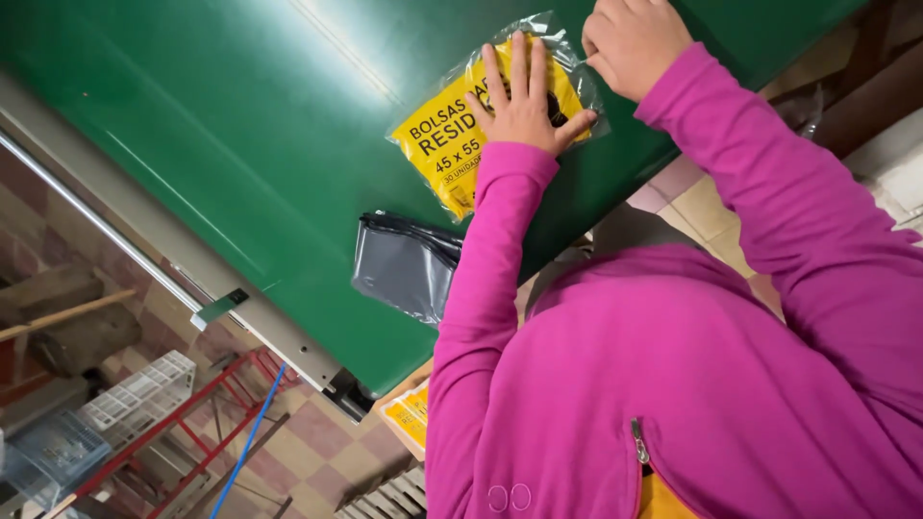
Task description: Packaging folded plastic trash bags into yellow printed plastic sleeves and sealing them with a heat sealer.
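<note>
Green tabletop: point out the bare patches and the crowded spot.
Bare green tabletop spreads left of the yellow packet and above the grey bag stack, up to the metal edge. Crowded around the packet, where the left hand presses and the right hand pinches.

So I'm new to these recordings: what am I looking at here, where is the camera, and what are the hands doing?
There is no machine here: a person in a magenta long-sleeved top works with bare hands, and the single camera sits on their head, looking down, so the view appears tilted. The surface is a green table. On it lies a clear plastic packet with a yellow printed insert. The left hand lies flat on it, fingers spread, pressing it down. The right hand is curled in a pinching grip at the packet's upper edge; what exactly it pinches is too small to tell. Beside the packet, nearer the table's edge, lies a folded dark grey plastic bag, untouched. Beyond the table you see a tiled floor.
</note>
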